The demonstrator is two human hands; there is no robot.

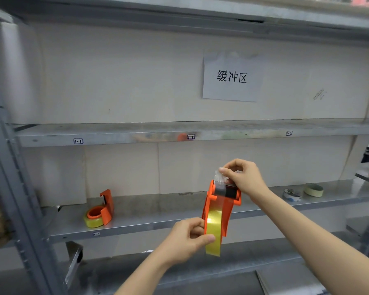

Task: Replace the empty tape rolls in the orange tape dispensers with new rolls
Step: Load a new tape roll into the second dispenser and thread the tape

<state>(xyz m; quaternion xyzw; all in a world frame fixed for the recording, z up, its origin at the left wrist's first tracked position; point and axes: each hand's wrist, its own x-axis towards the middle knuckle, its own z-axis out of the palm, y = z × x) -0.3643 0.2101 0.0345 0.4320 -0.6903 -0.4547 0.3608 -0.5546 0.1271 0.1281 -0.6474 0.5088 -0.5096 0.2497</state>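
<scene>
A person stands before a grey galvanised metal shelving rack and holds an orange plastic handheld tape dispenser upright in the air in front of the middle shelf, at about five o'clock from the centre of the view. A yellowish translucent roll of packing tape sits inside the dispenser, its edge facing the camera. The left hand comes up from six o'clock and is clamped on the lower part of the roll and the dispenser body, thumb across the tape face and fingers curled behind. The right hand, reaching in from four o'clock, is closed in a pinch on the crinkled clear free end of the tape, which stands up at twelve o'clock from the dispenser's black roller. On the shelf at nine o'clock from the held dispenser lies a second orange plastic tape dispenser on its side, with a yellowish roll of tape mounted around its orange hub. At three o'clock, well apart along the same shelf, rest a pale cardboard tape core ring and, just beside it, a smaller white and blue roll whose detail is blurred. On the back panel at twelve o'clock hangs a white paper sign with black Chinese characters. Small label stickers are fixed along the front lip of the upper shelf.
</scene>
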